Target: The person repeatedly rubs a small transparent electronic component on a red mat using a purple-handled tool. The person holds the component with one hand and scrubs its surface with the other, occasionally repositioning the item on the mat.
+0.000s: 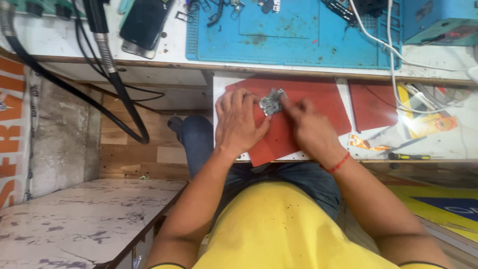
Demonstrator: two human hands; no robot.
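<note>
Hands are both down on a red mat [318, 107] that lies on the pull-out shelf [219, 99] just below the table [164, 52]. My left hand [240, 122] lies palm down, fingers spread and nearly flat, its fingertips resting against the left edge of a small silvery circuit board [271, 102]; it presses on the board rather than closing around it. My right hand [311, 130] is loosely curled, with the forefinger stretched out and its tip touching the board's right side; I cannot tell whether the thumb pinches it from beneath. The board sits tilted near the mat's upper middle, between the two hands. A red thread bracelet [338, 163] circles my right wrist.

A second red mat [371, 102] lies just to the right of the first, and beyond it are a yellow packet [428, 123] and a screwdriver with a yellow and black handle [409, 156] near the shelf's front edge. Up on the table a blue work mat [294, 35] carries small metal parts along its far edge, a dark phone [144, 25] lies to its left, and a white cable [393, 47] runs across its right corner. Black hoses [114, 74] hang down over the table's front edge at left.
</note>
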